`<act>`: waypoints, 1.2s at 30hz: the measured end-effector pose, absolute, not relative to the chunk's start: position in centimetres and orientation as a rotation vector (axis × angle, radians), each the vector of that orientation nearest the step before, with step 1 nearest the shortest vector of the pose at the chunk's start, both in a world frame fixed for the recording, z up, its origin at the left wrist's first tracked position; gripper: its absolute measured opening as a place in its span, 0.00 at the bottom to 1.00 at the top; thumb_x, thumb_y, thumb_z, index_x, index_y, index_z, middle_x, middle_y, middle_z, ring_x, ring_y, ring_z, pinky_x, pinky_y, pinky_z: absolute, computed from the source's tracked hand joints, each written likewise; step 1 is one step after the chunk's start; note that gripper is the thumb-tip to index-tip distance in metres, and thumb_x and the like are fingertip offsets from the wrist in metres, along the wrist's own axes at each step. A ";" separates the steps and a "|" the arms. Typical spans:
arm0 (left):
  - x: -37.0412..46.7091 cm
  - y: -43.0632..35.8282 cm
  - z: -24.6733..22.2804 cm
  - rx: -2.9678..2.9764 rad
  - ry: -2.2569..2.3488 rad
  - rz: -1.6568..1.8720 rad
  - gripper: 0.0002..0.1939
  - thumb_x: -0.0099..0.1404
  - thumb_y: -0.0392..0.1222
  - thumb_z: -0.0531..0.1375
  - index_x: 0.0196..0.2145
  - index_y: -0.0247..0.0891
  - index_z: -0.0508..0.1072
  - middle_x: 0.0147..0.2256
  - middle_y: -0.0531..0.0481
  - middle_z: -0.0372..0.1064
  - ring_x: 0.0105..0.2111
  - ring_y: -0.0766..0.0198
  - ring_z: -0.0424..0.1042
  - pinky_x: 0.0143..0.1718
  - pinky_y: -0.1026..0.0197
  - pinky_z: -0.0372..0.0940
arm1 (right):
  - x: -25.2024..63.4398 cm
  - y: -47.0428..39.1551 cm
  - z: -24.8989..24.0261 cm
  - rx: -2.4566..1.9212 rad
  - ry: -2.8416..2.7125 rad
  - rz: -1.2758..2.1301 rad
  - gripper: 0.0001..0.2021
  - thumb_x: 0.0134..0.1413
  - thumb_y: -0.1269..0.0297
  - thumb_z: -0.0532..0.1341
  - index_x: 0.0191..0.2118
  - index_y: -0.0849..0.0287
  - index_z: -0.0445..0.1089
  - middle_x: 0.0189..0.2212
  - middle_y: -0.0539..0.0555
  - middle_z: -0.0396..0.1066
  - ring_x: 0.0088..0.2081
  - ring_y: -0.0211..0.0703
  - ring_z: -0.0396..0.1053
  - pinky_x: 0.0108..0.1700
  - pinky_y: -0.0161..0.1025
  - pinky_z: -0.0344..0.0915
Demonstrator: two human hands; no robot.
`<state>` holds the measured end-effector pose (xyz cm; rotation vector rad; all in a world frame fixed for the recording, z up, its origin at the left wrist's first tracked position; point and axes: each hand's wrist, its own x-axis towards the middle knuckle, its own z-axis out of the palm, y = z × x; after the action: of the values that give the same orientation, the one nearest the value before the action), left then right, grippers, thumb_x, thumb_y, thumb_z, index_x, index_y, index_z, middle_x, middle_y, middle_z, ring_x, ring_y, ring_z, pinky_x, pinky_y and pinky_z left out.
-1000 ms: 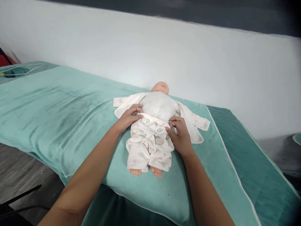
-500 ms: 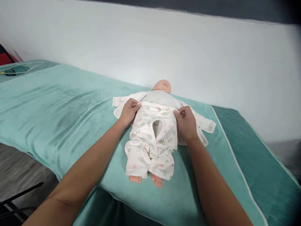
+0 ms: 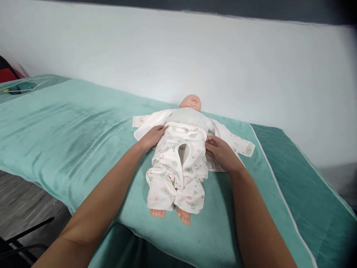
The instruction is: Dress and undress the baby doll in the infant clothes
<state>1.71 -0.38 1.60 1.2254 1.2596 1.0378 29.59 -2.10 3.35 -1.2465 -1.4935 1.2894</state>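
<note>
A baby doll (image 3: 190, 102) lies on its back, head toward the wall and bare feet toward me. Its printed white baby trousers (image 3: 192, 149) reach up to the waist, with an open slit at the crotch. My left hand (image 3: 152, 138) has its fingers closed at the left side of the waistband, fingertips partly hidden by cloth. Just below the waistband on the right, my right hand (image 3: 221, 152) holds the trousers' side edge between curled fingers. Beneath the doll a white baby shirt (image 3: 237, 143) lies spread, sleeves out to both sides. Grey-white cloth covers the chest.
A turquoise blanket (image 3: 83, 111) covers the bed, with a darker green cover (image 3: 292, 167) at the right. The white wall (image 3: 156, 52) stands behind the doll's head. Black metal bars (image 3: 28, 230) show at the lower left, above the grey floor (image 3: 22, 193).
Both hands have slid from the waistband's top corners slightly down along the trousers' sides. The stretched waistband has drawn in and lies closer around the doll's waist.
</note>
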 end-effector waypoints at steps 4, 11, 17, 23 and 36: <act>1.5 -0.4 1.6 1.144 1.127 0.965 0.25 0.59 0.62 0.64 0.39 0.36 0.78 0.29 0.45 0.76 0.35 0.53 0.74 0.34 0.55 0.66 | 29.4 -2.5 3.6 -1.129 -1.423 1.483 0.10 0.47 0.62 0.68 0.35 0.56 0.69 0.28 0.47 0.69 0.28 0.35 0.64 0.33 0.35 0.64; 2.0 -0.5 1.3 1.046 1.046 0.985 0.23 0.59 0.60 0.64 0.40 0.37 0.79 0.33 0.44 0.79 0.39 0.51 0.76 0.39 0.53 0.69 | 28.1 -2.4 2.8 -1.135 -1.322 1.448 0.09 0.46 0.60 0.67 0.29 0.55 0.66 0.26 0.47 0.68 0.29 0.39 0.66 0.31 0.37 0.64; 2.4 -0.4 1.1 0.948 0.957 0.983 0.22 0.60 0.57 0.64 0.43 0.36 0.78 0.38 0.42 0.80 0.41 0.51 0.77 0.44 0.52 0.71 | 27.5 -1.7 1.6 -1.150 -1.262 1.274 0.12 0.47 0.62 0.65 0.24 0.55 0.60 0.20 0.45 0.59 0.23 0.35 0.56 0.25 0.35 0.56; 2.3 -0.4 0.9 0.927 0.980 1.022 0.23 0.57 0.56 0.67 0.44 0.36 0.78 0.40 0.42 0.80 0.42 0.50 0.78 0.45 0.52 0.71 | 27.9 -1.6 1.5 -1.254 -1.233 1.193 0.12 0.49 0.59 0.63 0.24 0.55 0.60 0.19 0.44 0.57 0.21 0.34 0.52 0.24 0.35 0.54; 2.4 -0.7 1.0 0.924 0.937 1.042 0.22 0.61 0.53 0.64 0.46 0.33 0.78 0.43 0.41 0.79 0.45 0.49 0.77 0.50 0.51 0.70 | 29.1 -2.7 2.7 -1.050 -1.466 1.408 0.09 0.43 0.65 0.68 0.34 0.56 0.69 0.31 0.47 0.70 0.32 0.38 0.66 0.35 0.36 0.62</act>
<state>2.37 -0.72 1.02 0.9235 0.9366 1.0423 29.10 -2.72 2.67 -1.0497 -1.4664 1.4076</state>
